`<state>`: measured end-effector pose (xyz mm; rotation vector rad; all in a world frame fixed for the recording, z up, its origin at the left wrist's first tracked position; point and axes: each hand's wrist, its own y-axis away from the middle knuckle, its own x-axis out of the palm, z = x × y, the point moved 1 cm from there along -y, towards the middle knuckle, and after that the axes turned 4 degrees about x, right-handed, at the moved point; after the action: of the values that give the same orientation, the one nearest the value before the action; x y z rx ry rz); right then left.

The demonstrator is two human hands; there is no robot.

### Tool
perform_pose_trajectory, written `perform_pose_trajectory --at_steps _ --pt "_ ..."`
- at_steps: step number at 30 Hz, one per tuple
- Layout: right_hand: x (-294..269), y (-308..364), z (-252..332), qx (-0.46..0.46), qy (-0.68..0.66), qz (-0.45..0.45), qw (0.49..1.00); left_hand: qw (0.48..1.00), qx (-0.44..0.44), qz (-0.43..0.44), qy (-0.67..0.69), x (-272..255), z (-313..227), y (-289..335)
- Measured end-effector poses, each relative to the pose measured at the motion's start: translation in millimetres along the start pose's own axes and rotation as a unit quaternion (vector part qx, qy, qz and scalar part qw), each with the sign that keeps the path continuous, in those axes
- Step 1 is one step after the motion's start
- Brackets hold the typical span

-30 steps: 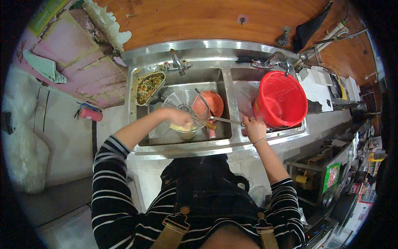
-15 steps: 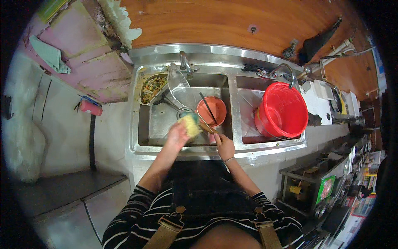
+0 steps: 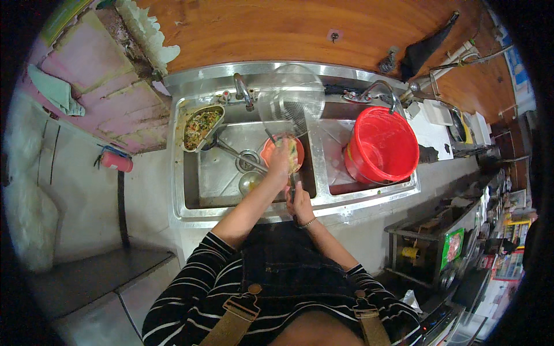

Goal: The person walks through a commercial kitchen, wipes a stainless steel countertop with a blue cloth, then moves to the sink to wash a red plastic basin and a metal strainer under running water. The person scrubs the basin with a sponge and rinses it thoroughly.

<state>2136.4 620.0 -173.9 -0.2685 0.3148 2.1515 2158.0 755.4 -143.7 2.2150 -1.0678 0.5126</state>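
Note:
My left hand (image 3: 280, 165) reaches over the left basin and presses a yellow sponge (image 3: 292, 154) into an orange bowl (image 3: 270, 151) that stands in the sink. My right hand (image 3: 300, 205) rests at the sink's front rim, closed around the dark handle of a thin utensil (image 3: 292, 189) that points toward the bowl. A clear glass lid (image 3: 291, 95) leans upright against the back of the sink, just behind the bowl.
The steel sink (image 3: 190, 202) has two basins. The left one holds a small bowl (image 3: 249, 183), a ladle (image 3: 231, 151) and a corner strainer of food scraps (image 3: 202, 126). A red bucket (image 3: 382, 144) fills the right basin. Two faucets (image 3: 242, 91) stand at the back.
My left hand has moved with the sponge from the sink's front rim up into the orange bowl. The glass lid now stands at the back of the sink. My right hand stays by the rim.

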Motion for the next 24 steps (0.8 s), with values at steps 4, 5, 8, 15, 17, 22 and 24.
perform_pose_trajectory --at_steps 4,5,8,15,17,22,24 --pt "-4 -19 -5 0.144 -0.224 0.088 0.96 0.963 0.054 0.13 -0.231 9 14 9" --pt "-7 -25 -3 0.204 -0.281 0.129 0.929 0.95 0.12 0.122 -0.261 9 10 13" --pt "7 -42 16 0.191 -0.274 0.027 0.942 0.907 0.168 0.079 -0.378 0 -5 28" --pt "9 -88 68 0.263 -0.601 0.037 0.754 0.728 0.121 0.088 -0.669 -53 -29 42" --pt "30 -100 59 0.265 -0.602 0.027 0.753 0.841 0.016 0.078 -0.535 -81 -31 43" --pt "69 -116 30 0.241 -0.629 0.063 0.736 0.968 -0.204 0.074 -0.128 -148 -40 59" --pt "83 -120 30 0.225 -0.63 0.111 0.735 0.969 -0.143 0.119 -0.163 -150 -37 58"
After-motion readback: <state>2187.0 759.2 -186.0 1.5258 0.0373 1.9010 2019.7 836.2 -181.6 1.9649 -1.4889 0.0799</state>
